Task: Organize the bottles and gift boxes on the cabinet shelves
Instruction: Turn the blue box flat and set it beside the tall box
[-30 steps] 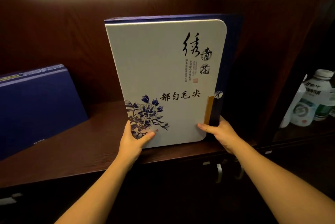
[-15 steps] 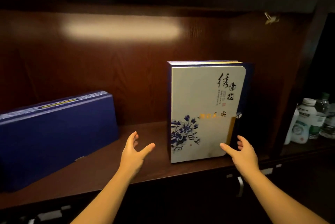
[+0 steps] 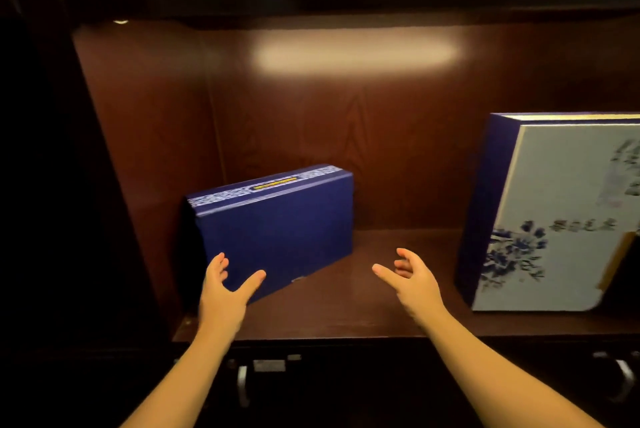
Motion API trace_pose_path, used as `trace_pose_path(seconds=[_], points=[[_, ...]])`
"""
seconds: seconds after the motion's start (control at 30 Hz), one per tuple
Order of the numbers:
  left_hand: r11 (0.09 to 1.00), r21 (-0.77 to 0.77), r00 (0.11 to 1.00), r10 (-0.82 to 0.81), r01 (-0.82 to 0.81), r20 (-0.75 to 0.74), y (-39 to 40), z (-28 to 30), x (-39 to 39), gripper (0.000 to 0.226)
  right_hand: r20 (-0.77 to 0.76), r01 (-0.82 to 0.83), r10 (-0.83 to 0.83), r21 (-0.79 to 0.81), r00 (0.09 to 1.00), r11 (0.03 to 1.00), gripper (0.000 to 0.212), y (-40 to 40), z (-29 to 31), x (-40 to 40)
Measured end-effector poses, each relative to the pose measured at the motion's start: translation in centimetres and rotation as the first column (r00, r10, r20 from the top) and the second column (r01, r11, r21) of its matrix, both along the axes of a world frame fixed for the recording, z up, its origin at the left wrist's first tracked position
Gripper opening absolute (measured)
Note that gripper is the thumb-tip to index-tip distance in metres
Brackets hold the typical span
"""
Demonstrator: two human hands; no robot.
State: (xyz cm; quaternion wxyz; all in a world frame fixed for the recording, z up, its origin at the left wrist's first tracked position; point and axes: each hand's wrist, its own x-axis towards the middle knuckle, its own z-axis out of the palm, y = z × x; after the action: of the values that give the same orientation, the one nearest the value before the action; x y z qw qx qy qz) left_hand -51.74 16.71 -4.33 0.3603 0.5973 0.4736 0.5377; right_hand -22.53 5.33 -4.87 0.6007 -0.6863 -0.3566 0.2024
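Observation:
A dark blue gift box (image 3: 277, 230) leans on its long edge at the left of the wooden shelf (image 3: 349, 310), its patterned spine facing up. My left hand (image 3: 225, 285) is open at the box's lower left corner, fingers spread, just in front of it. My right hand (image 3: 412, 278) is open over the bare shelf to the right of the blue box, holding nothing. A white gift box (image 3: 550, 219) with blue flowers and a blue spine stands upright at the right, cut off by the frame edge.
The shelf has a dark wooden back panel (image 3: 346, 136) and a left side wall (image 3: 114, 164). Below the shelf edge are cabinet doors with metal handles (image 3: 242, 386). Bare shelf lies between the two boxes.
Both hands let go of the white box, which now stands upright at the right. The view and my hands have shifted left toward the blue box.

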Motion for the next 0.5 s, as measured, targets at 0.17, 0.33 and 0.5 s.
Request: trace_pose_path(seconds=[0.17, 0.33, 0.5], points=[[0.957, 0.055, 0.954, 0.287, -0.283, -0.090, 3.8, -1.8, -4.4, 0.095, 0.007, -0.054, 0.054, -0.030, 0.999, 0.998, 0.090, 8.6, -0.4, -0.9], [0.992, -0.008, 0.991, 0.126, -0.126, 0.052, 8.7, -2.6, -4.0, 0.099, 0.014, -0.119, 0.119, -0.019, 0.993, 0.993, 0.101, 15.8, -1.4, 0.7], [0.998, -0.043, 0.950, -0.023, 0.039, 0.313, 11.5, -1.6, -2.2, 0.104, 0.003, -0.206, 0.206, 0.067, 0.978, 0.976, 0.086, 19.7, -2.5, 1.8]])
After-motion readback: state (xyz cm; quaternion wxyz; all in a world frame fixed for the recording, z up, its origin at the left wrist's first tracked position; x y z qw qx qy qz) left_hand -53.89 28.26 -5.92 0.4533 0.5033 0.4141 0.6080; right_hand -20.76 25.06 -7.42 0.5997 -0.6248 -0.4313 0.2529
